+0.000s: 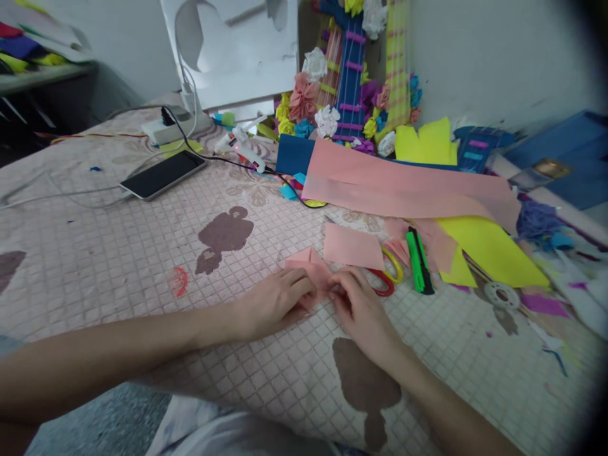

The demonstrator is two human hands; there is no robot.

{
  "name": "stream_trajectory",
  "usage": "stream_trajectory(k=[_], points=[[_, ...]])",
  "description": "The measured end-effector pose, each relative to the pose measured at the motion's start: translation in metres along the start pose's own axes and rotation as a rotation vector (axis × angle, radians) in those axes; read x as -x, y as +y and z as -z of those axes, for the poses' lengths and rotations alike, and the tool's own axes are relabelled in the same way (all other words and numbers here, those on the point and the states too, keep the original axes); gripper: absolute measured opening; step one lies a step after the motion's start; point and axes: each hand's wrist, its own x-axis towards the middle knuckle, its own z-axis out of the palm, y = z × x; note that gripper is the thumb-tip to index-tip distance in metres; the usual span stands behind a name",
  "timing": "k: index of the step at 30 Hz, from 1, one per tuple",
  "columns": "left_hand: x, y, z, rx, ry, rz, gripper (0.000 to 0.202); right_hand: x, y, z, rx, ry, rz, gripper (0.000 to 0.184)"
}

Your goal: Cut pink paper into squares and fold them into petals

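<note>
A small folded piece of pink paper (313, 265) lies on the patterned mat (142, 253) in front of me. My left hand (273, 301) presses on its left side with the fingers closed over the fold. My right hand (358, 307) pinches its right edge, fingers curled together. Just behind the fold lies a loose pink paper rectangle (351, 246). Scissors with red and yellow handles (387, 278) lie right of my right hand, and a green utility knife (418, 259) sits beside them.
Long pink sheets (403, 183), yellow paper (489, 250) and blue paper lie at the back right. A phone (164, 174) on a cable, a glue gun (242, 149) and a power strip sit at the back left. Paper flowers (327, 101) stand against the wall.
</note>
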Motion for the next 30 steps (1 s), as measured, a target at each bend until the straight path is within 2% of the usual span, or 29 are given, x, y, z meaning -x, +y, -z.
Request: stream_trajectory(k=[2, 4, 7, 9, 11, 14, 16, 19, 24, 27, 30], points=[[0.000, -0.001, 0.002, 0.033, 0.069, -0.029, 0.010, -0.001, 0.000, 0.002, -0.020, 0.049, 0.009, 0.024], [0.000, -0.003, 0.006, 0.016, 0.204, -0.022, 0.006, -0.002, 0.000, 0.003, -0.039, 0.105, 0.006, 0.022], [-0.006, -0.014, 0.017, -0.037, 0.388, 0.075, 0.008, -0.003, 0.004, 0.005, -0.049, 0.160, 0.002, 0.018], [-0.014, -0.024, 0.026, -0.020, 0.422, 0.166, 0.013, -0.004, 0.007, 0.004, -0.048, 0.174, 0.005, 0.016], [-0.024, -0.033, 0.034, -0.030, 0.360, 0.300, 0.017, -0.005, 0.009, 0.003, -0.050, 0.178, 0.010, 0.014], [-0.040, -0.040, 0.041, -0.130, 0.179, 0.429, 0.020, -0.005, 0.009, 0.001, -0.049, 0.171, 0.002, 0.013], [-0.049, -0.041, 0.042, -0.145, 0.095, 0.417, 0.020, -0.006, 0.008, 0.001, -0.049, 0.169, -0.012, 0.011], [-0.055, -0.040, 0.043, -0.050, 0.043, 0.350, 0.015, -0.006, 0.007, 0.001, -0.079, 0.181, -0.023, 0.012], [-0.054, -0.036, 0.048, 0.342, -0.062, 0.251, 0.018, -0.010, 0.007, 0.006, -0.181, 0.211, -0.087, 0.017], [-0.054, -0.033, 0.046, 0.478, -0.101, 0.221, 0.020, -0.013, 0.005, 0.007, -0.299, 0.114, -0.131, 0.015], [-0.054, -0.034, 0.043, 0.570, -0.051, 0.225, 0.024, -0.015, 0.003, 0.006, -0.470, 0.031, -0.220, 0.019]])
